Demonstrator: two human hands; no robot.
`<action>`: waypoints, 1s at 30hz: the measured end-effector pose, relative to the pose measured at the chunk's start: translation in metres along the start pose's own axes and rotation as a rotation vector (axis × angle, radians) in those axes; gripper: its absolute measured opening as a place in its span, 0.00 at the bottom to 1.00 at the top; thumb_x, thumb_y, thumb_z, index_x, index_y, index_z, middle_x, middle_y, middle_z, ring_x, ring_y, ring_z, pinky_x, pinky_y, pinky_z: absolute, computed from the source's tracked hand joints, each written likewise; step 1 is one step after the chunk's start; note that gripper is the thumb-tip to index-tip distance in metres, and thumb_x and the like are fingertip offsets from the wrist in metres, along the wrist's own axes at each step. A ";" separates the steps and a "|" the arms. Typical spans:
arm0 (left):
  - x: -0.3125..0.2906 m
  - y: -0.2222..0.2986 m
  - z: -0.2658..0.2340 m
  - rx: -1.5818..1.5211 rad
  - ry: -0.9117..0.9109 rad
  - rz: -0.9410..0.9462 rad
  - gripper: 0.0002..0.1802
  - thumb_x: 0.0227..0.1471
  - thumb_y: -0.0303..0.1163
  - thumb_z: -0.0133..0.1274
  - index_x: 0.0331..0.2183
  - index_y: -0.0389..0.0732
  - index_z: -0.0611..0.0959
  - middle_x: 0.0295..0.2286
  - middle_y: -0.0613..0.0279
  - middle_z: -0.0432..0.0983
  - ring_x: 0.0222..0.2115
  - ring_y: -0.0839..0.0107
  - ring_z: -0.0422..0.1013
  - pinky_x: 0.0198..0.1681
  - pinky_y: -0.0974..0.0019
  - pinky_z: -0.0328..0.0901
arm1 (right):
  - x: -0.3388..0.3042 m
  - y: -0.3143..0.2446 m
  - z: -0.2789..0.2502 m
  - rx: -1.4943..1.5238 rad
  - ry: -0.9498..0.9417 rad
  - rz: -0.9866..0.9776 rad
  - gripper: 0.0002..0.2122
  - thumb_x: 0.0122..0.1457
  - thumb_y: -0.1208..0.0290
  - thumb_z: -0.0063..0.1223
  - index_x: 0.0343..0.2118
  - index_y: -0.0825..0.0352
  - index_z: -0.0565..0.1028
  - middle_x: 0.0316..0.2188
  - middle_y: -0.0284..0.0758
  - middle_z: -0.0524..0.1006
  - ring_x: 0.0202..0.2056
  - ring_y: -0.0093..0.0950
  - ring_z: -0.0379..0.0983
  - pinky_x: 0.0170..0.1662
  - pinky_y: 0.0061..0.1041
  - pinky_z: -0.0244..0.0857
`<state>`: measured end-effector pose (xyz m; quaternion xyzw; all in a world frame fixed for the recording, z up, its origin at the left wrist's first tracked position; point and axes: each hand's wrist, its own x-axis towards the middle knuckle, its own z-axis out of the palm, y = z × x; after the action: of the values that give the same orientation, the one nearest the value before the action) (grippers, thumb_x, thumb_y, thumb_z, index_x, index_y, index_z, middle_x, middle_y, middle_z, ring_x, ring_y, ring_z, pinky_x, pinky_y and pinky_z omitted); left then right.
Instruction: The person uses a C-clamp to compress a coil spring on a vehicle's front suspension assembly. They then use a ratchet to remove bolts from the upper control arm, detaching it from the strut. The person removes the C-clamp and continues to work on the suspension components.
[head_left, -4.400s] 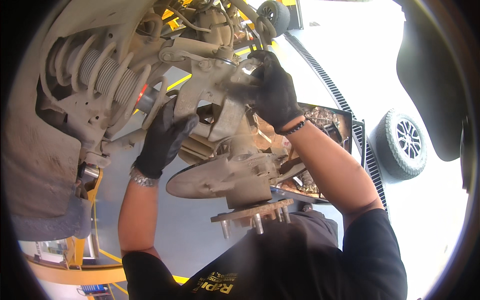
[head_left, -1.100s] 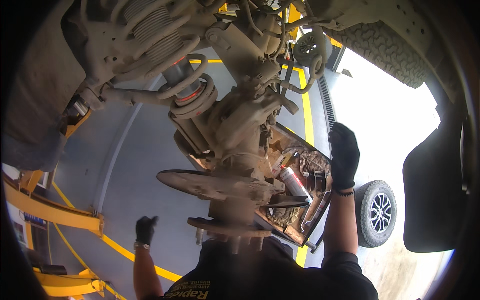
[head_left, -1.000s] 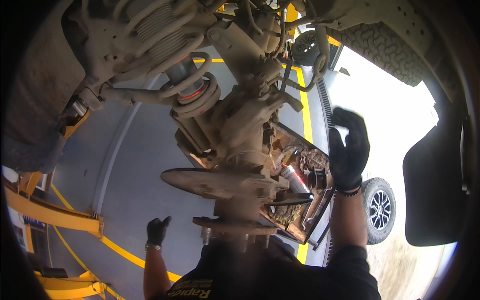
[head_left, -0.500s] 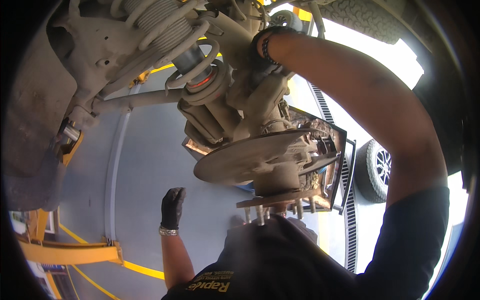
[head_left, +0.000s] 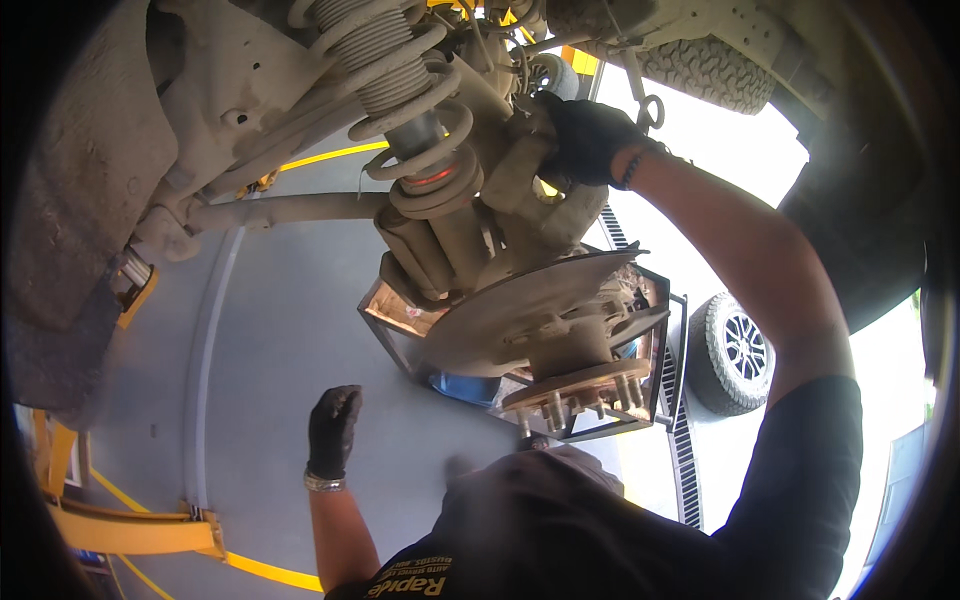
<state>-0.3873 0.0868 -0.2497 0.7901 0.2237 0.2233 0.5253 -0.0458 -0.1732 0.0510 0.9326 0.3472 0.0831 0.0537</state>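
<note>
My right hand (head_left: pixel 590 140), in a black glove, is closed around the upper end of the dusty steering knuckle (head_left: pixel 522 172). Its fingertips are partly hidden behind the metal. Below it hang a brown brake disc (head_left: pixel 500 315) and a wheel hub (head_left: pixel 575 385) with several bare studs. A coil spring strut (head_left: pixel 415 130) with a red ring stands left of the knuckle. Away from the car parts, my left hand (head_left: pixel 333 430) is raised over the floor, also gloved in black. Its fingers are curled together, and nothing shows in them.
Beneath the hub stands a black-framed cart (head_left: pixel 400 352) with a blue item (head_left: pixel 465 388) in it. A removed wheel (head_left: pixel 733 352) lies on the right beside a floor drain grate (head_left: pixel 688 480). Yellow lift arms (head_left: pixel 130 530) reach in at the lower left. Another tyre (head_left: pixel 710 75) shows at top right.
My right hand has come out from behind the knuckle to its upper outer end. The view has shifted, and the hub sits further right. My left hand's fingers are more curled.
</note>
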 end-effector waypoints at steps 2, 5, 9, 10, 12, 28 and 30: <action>-0.003 0.016 -0.006 -0.007 0.071 -0.010 0.09 0.57 0.32 0.59 0.37 0.36 0.83 0.29 0.61 0.80 0.30 0.73 0.74 0.37 0.69 0.69 | -0.013 0.003 0.000 0.083 0.157 -0.038 0.45 0.46 0.58 0.69 0.66 0.62 0.57 0.49 0.45 0.77 0.51 0.43 0.75 0.53 0.40 0.70; 0.001 0.060 -0.003 -0.033 0.102 0.046 0.10 0.58 0.31 0.57 0.40 0.36 0.82 0.34 0.61 0.79 0.34 0.76 0.73 0.40 0.70 0.69 | -0.027 0.010 0.009 0.171 0.364 -0.097 0.48 0.40 0.62 0.71 0.66 0.62 0.57 0.50 0.46 0.76 0.49 0.45 0.75 0.51 0.40 0.71; 0.024 0.143 0.016 -0.098 0.041 0.298 0.14 0.57 0.30 0.56 0.43 0.33 0.79 0.40 0.56 0.76 0.41 0.71 0.72 0.45 0.69 0.67 | -0.024 0.037 0.044 0.136 0.752 -0.366 0.48 0.35 0.61 0.71 0.64 0.62 0.60 0.50 0.43 0.74 0.47 0.42 0.75 0.49 0.38 0.72; 0.029 0.169 0.025 -0.123 0.037 0.359 0.16 0.56 0.31 0.57 0.44 0.32 0.78 0.42 0.56 0.75 0.42 0.70 0.72 0.46 0.68 0.67 | -0.024 0.036 0.046 0.126 0.782 -0.411 0.47 0.36 0.60 0.71 0.63 0.62 0.61 0.50 0.42 0.74 0.47 0.40 0.75 0.49 0.37 0.71; 0.046 0.217 0.042 0.041 -0.052 0.504 0.19 0.57 0.32 0.56 0.48 0.34 0.77 0.46 0.56 0.74 0.46 0.67 0.70 0.52 0.63 0.65 | -0.023 0.044 0.055 0.103 0.893 -0.452 0.50 0.32 0.60 0.73 0.64 0.62 0.61 0.50 0.42 0.74 0.46 0.40 0.74 0.51 0.40 0.68; 0.134 0.320 0.155 0.777 -0.070 1.268 0.16 0.59 0.26 0.53 0.49 0.44 0.77 0.38 0.54 0.76 0.34 0.62 0.77 0.38 0.64 0.71 | -0.020 0.074 0.083 0.134 1.103 -0.769 0.41 0.37 0.57 0.64 0.61 0.60 0.69 0.46 0.35 0.78 0.51 0.37 0.72 0.56 0.38 0.63; 0.136 0.322 0.156 0.515 -0.193 0.899 0.16 0.58 0.25 0.53 0.49 0.42 0.77 0.39 0.53 0.76 0.34 0.63 0.77 0.39 0.63 0.71 | -0.016 0.074 0.079 0.126 1.104 -0.748 0.39 0.39 0.57 0.62 0.61 0.57 0.69 0.44 0.32 0.77 0.49 0.35 0.73 0.56 0.37 0.63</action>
<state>-0.1490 -0.0590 0.0112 0.9285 -0.1390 0.2905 0.1848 0.0042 -0.2425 -0.0163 0.5714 0.6278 0.5033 -0.1613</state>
